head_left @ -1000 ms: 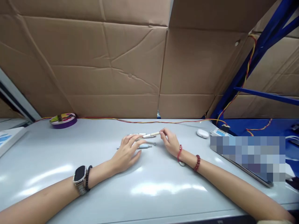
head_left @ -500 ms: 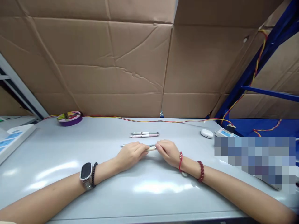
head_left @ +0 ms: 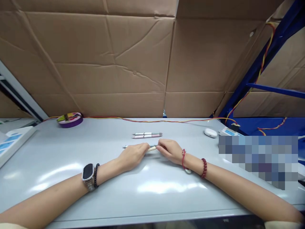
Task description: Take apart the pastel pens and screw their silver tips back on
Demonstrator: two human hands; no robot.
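My left hand (head_left: 133, 156), with a watch on its wrist, is closed around one end of a cream-coloured pen (head_left: 152, 148). The other end of that pen is pinched in the fingers of my right hand (head_left: 171, 150), so only a short middle piece shows between the hands. Just behind my hands lies a silver-grey pen (head_left: 125, 147), mostly covered by the left hand. Farther back, a white-and-pink pen (head_left: 145, 136) rests beside a white-and-grey pen (head_left: 143, 133), both lying sideways on the table.
The grey tabletop (head_left: 100, 210) ends at a cardboard wall (head_left: 119, 79), with a red-yellow cable (head_left: 147, 121) along it. A purple tape roll (head_left: 70, 120) sits back left, a white earbud case (head_left: 210, 133) right. Power strips (head_left: 14, 141) stand left and right; a blurred patch covers the right.
The view has tilted down slightly, so everything sits a little higher. Both hands keep hold of the cream pen, and their fingertips have shifted slightly left.
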